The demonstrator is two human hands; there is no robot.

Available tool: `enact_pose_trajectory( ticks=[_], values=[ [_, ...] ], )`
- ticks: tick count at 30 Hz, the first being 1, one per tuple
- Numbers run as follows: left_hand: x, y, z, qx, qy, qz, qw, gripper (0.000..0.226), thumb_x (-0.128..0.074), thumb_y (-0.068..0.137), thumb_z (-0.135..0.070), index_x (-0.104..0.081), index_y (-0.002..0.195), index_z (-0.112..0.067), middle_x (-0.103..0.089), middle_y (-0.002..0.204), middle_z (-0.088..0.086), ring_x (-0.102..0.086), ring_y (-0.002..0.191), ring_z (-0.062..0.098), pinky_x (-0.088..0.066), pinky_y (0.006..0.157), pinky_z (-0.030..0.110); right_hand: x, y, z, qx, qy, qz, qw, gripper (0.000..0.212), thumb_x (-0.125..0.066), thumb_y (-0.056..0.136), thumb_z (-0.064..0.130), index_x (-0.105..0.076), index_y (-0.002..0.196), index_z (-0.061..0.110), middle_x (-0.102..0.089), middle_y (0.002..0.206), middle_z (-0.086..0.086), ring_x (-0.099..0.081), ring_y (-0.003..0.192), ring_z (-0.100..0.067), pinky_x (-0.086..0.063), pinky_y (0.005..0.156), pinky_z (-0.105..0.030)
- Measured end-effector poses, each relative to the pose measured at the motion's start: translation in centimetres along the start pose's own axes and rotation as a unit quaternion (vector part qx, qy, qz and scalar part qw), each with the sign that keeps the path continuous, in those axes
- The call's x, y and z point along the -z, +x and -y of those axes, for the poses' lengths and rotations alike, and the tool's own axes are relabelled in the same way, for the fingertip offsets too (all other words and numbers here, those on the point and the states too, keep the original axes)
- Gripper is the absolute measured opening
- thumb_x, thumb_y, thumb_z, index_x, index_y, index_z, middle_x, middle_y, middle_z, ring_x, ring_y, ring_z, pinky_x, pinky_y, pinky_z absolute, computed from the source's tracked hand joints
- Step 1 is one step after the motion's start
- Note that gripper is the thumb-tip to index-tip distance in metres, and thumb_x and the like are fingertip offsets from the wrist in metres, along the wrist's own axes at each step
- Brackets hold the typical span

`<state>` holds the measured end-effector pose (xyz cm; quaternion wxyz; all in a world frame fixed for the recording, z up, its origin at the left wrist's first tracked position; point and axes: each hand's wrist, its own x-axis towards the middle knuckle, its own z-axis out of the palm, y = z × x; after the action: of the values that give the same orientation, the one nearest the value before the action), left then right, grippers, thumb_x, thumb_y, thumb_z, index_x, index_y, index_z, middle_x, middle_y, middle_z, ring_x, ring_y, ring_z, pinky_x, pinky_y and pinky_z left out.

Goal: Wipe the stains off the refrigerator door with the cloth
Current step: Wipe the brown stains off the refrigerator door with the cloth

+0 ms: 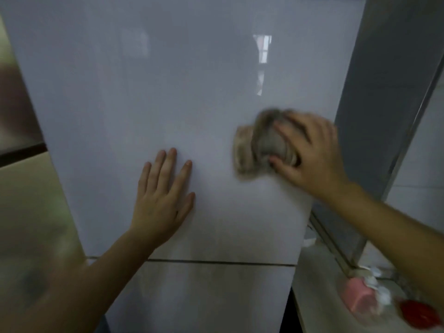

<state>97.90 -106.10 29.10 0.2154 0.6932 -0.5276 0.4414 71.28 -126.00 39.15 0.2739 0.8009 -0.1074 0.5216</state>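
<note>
Pale countertop [319,284] low on the right, just beside the refrigerator door [168,92], running from near to far. At the near right end, a pink block-shaped item [358,298], touched by something white and crumpled [376,283]; too blurred to name either. Nearer still, at the right edge, a red object [418,313], equally blurred. At the far end, tight against the door's edge, a small white item [308,239], mostly hidden. On the door itself: left hand [161,200] pressed flat with fingers spread, and a bunched grey-beige cloth [259,145] clutched against it under the right hand [312,150].
</note>
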Motion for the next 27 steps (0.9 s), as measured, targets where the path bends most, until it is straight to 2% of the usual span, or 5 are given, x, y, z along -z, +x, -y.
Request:
enact_pose_trajectory(
  ticks=[8,12,15,18,27],
  values=[
    [2.6,2.8,3.0,0.060,-0.007,-0.027,0.998,0.064,-0.038,0.100,-0.045,-0.029,0.156,-0.014,-0.016,0.166,0.020,-0.014,0.155,0.035,-0.015,0.126,0.053,-0.7,11.8,2.4,-0.054,0.031,-0.074,0.995,0.068,-0.070,0.085,0.049,-0.056,0.143,0.017,-0.054,0.142,-0.013,-0.045,0.129,-0.032,-0.029,0.106,-0.037],
    [3.3,3.9,5.9,0.109,-0.006,-0.029,0.994,0.067,-0.037,0.100,-0.047,-0.024,0.158,-0.016,-0.011,0.167,0.018,-0.011,0.156,0.034,-0.013,0.126,0.052,-5.0,6.9,7.0,0.140,0.029,0.001,0.990,0.059,-0.072,0.085,0.046,-0.065,0.134,0.013,-0.062,0.135,-0.021,-0.048,0.120,-0.035,-0.035,0.100,-0.043],
    [3.4,3.9,7.1,0.102,0.000,-0.042,0.994,0.066,-0.039,0.100,-0.045,-0.027,0.157,-0.014,-0.015,0.166,0.019,-0.015,0.155,0.035,-0.016,0.125,0.054,-7.3,1.9,10.4,0.306,0.062,0.071,0.947,0.034,-0.061,0.096,0.035,-0.072,0.121,0.016,-0.068,0.128,-0.015,-0.061,0.114,-0.033,-0.041,0.100,-0.043],
    [3.4,3.9,7.8,0.097,-0.001,-0.061,0.993,0.065,-0.042,0.099,-0.043,-0.031,0.155,-0.012,-0.018,0.165,0.021,-0.018,0.154,0.037,-0.019,0.124,0.056,-7.7,0.9,10.9,0.356,0.073,0.103,0.926,0.032,-0.052,0.101,0.032,-0.072,0.122,0.018,-0.069,0.128,-0.010,-0.065,0.112,-0.030,-0.044,0.101,-0.041],
    [4.0,5.4,12.0,0.138,-0.010,-0.105,0.985,0.065,-0.042,0.099,-0.043,-0.031,0.155,-0.012,-0.019,0.165,0.019,-0.019,0.153,0.036,-0.020,0.124,0.054,-3.6,19.8,8.1,0.081,0.038,-0.067,0.994,0.067,-0.071,0.082,0.050,-0.060,0.139,0.016,-0.060,0.137,-0.013,-0.056,0.121,-0.037,-0.031,0.098,-0.037]
  ],
)
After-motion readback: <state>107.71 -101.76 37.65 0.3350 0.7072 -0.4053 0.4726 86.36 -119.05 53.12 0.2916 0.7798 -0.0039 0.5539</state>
